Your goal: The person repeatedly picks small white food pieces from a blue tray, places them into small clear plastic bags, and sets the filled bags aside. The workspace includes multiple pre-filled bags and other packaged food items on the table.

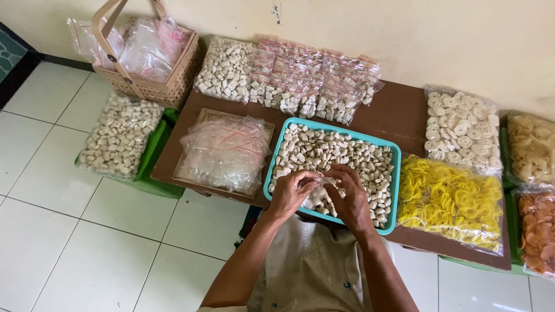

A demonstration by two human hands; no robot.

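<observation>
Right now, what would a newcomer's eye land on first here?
The teal tray of pale crackers at centre, where the left hand and right hand meet over a small clear bag. To its right lies a bright yellow bag of ring crackers.

A cream-painted wall point(439, 34) runs along the top, scuffed and chipped in one spot. Below it lies a floor of large white tiles point(87, 248) with thin dark joints. A low brown tabletop point(399, 112) stands against the wall. Soft, even daylight.
</observation>
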